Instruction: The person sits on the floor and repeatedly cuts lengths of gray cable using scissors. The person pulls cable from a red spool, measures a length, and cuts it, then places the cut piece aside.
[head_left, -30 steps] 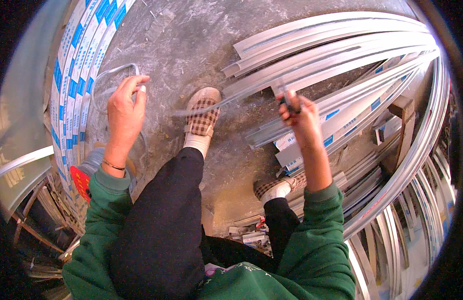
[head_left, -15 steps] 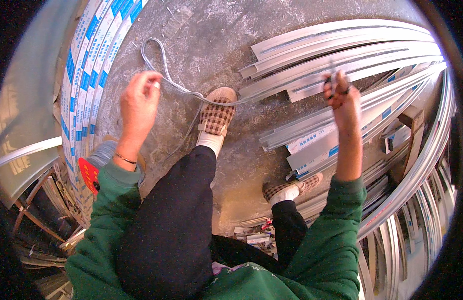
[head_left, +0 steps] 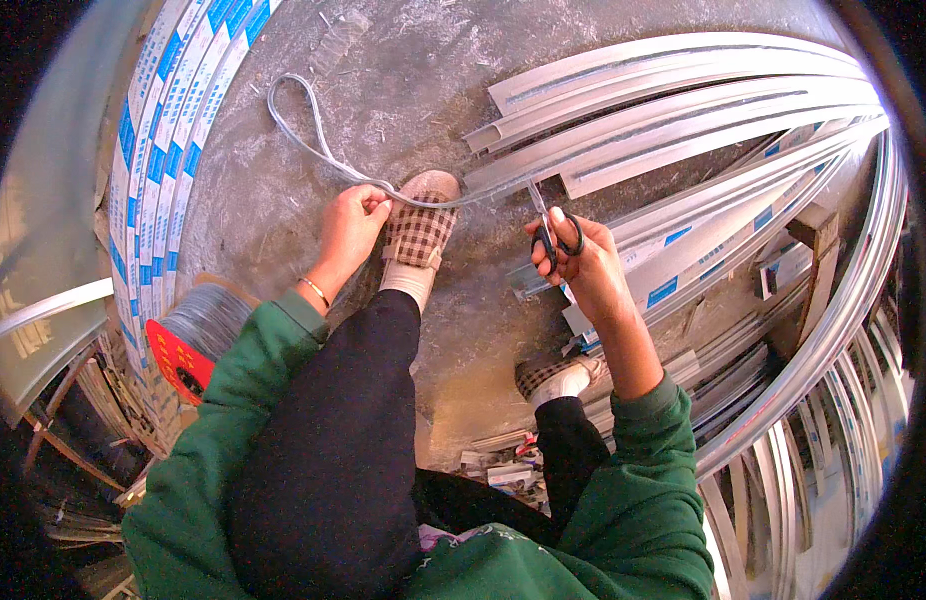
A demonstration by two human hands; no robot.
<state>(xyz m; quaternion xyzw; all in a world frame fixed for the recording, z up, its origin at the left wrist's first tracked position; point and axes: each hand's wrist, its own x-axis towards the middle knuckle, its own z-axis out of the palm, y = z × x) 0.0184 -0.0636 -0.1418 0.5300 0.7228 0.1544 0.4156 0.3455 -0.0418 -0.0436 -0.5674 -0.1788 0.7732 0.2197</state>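
the left hand [head_left: 351,222] is closed in a pinch on a thin, pale grey flexible strip [head_left: 313,140], which loops away over the grey concrete floor [head_left: 403,90] and runs rightward across the toe of a brown checked slipper [head_left: 419,228]. the right hand [head_left: 583,262] has its fingers through the black handles of a pair of steel scissors [head_left: 548,225], blades pointing up at the strip near the ends of long silver aluminium profiles [head_left: 673,110]. a spool of grey wire with a red flange [head_left: 193,335] sits beside the left green sleeve [head_left: 253,370].
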